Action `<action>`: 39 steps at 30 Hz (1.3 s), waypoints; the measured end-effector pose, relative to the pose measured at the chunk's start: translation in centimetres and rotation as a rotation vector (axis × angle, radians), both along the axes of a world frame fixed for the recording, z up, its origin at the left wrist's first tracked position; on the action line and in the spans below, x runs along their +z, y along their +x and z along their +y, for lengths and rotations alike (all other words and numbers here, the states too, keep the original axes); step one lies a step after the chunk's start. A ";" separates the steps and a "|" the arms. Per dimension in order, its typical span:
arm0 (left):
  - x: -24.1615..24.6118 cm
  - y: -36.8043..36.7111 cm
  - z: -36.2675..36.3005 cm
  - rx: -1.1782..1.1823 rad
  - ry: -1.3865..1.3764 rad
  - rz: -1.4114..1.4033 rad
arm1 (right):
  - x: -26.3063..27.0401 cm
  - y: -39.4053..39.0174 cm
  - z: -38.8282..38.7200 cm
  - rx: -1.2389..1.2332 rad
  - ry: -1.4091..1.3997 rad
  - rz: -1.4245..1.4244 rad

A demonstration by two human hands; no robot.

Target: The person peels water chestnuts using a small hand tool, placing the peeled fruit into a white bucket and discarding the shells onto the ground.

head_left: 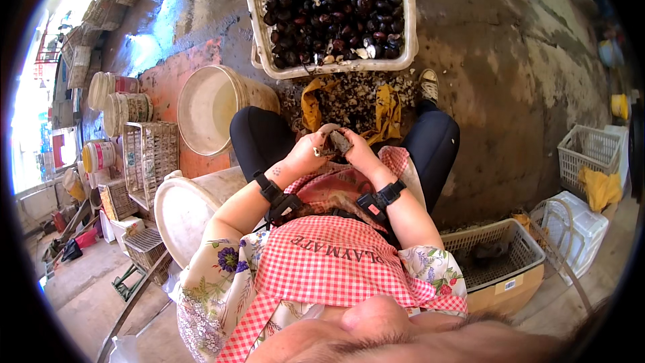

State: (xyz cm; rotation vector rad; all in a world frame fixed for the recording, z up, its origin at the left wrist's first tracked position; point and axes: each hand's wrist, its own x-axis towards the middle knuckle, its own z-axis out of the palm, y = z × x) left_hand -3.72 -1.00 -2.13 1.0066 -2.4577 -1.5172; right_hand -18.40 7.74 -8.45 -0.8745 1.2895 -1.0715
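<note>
My left hand (308,150) and my right hand (360,150) meet above my lap, fingers curled inward. Between them is a dirt-coated grey-brown object (342,142); its exact kind is unclear, and the fingers hide part of it. A pale scrap (317,151) clings to my left hand. Beyond my knees stands a white plastic crate (330,69) full of dark, round corms that look like water chestnuts (332,10), with a few whitish pieces among them. Peel scraps (347,98) cover the floor between the crate and my hands, flanked by yellow plastic sheeting (388,111).
At my left, a large white bucket (229,106) lies tilted near a lidded white drum (186,217). Farther left are smaller buckets (128,111) and a dirty basket (151,161). A grey crate (491,257) sits by my right elbow; another crate (589,148) stands farther right.
</note>
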 end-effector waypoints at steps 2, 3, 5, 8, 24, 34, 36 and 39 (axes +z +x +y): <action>0.3 -0.1 -0.4 -0.020 0.066 -0.008 | -0.1 0.1 -0.1 -0.006 -0.007 0.114; 0.4 -0.1 -0.4 -0.036 0.049 -0.042 | 0.2 0.1 -0.1 -0.011 -0.006 0.170; 0.1 0.1 -0.3 -0.039 0.023 -0.097 | 0.9 0.2 -0.2 -0.049 0.005 0.133; -1.2 0.5 0.0 -0.017 0.010 -0.126 | 1.2 0.4 -0.4 -0.074 0.037 0.069; -0.3 1.9 -0.4 0.507 0.766 0.195 | -2.4 0.3 -0.2 -0.213 -0.130 0.072; 0.8 1.6 -0.5 0.363 0.611 0.072 | -3.7 -3.1 -0.4 -0.212 0.218 0.567; -0.1 2.0 -0.2 0.429 0.645 0.104 | -3.3 -1.2 -0.3 -0.209 -0.012 0.354; -0.7 2.2 -0.8 0.396 0.550 0.159 | 2.8 0.5 -1.1 -0.030 -0.206 0.365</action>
